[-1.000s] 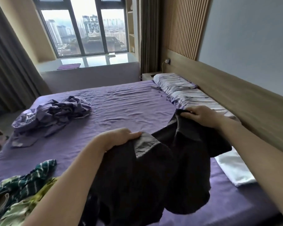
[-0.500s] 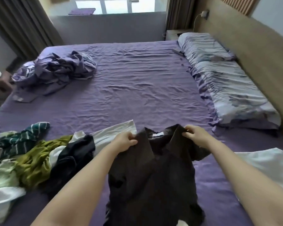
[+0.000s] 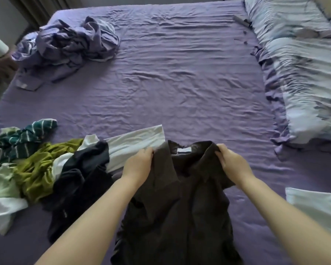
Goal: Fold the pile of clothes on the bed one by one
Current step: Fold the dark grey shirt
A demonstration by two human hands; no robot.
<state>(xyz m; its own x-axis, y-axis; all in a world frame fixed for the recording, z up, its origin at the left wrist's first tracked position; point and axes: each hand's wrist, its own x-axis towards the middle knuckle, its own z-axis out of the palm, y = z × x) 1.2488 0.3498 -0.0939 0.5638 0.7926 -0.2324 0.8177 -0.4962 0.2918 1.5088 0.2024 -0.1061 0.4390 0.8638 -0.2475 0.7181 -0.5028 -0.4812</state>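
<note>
A dark brown shirt (image 3: 182,203) with a white neck label hangs in front of me over the purple bed sheet (image 3: 180,77). My left hand (image 3: 139,165) grips its left shoulder and my right hand (image 3: 231,163) grips its right shoulder, fingers curled into the cloth. To the left lies the pile of clothes (image 3: 36,169): an olive green piece, a green striped one, a black one, pale green and white ones. A white garment (image 3: 136,144) sticks out of the pile behind my left hand.
A crumpled purple bundle of bedding (image 3: 69,44) lies at the far left of the bed. Two striped pillows (image 3: 306,73) run along the right side. A folded white piece (image 3: 317,209) rests at the near right. Another person's hand (image 3: 2,64) shows at the left edge.
The view has tilted down from the window to the bed. The shirt came lower and closer to the sheet, and both hands now hold it by the shoulders, spread apart.
</note>
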